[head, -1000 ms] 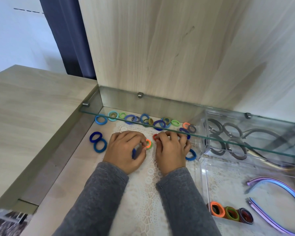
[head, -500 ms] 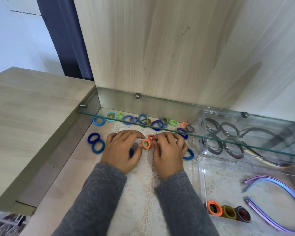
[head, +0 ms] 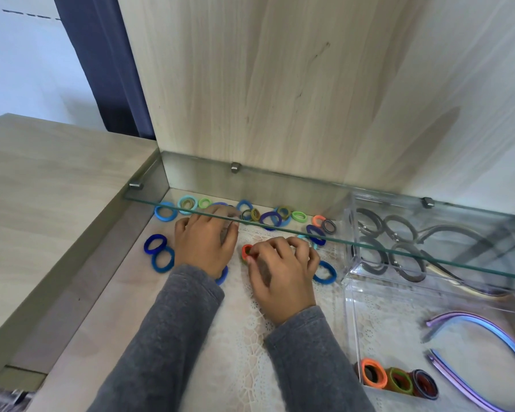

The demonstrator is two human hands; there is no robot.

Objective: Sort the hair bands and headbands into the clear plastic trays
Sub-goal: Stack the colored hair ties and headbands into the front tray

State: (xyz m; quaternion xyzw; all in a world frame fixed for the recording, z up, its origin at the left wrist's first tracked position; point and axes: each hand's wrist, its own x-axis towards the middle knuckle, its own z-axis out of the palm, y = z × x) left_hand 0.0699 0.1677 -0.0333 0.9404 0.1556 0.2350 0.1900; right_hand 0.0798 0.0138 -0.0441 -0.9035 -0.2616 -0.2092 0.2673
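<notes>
1. Head view: right hand (head: pixel 280 272) pinches the orange hair band (head: pixel 246 251) in curled fingertips; the near clear tray (head: pixel 351 307) lies to its right, closer to this hand than the other.
2. Left hand (head: pixel 204 245) lies flat with straight fingers beside the loose bands (head: pixel 269 218) at the back.

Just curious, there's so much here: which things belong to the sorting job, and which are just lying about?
In the job: loose hair bands, orange band pinched in the right hand, left hand, clear tray, purple headbands.
Just lying about: lace mat, glass shelf, dark curtain.
</notes>
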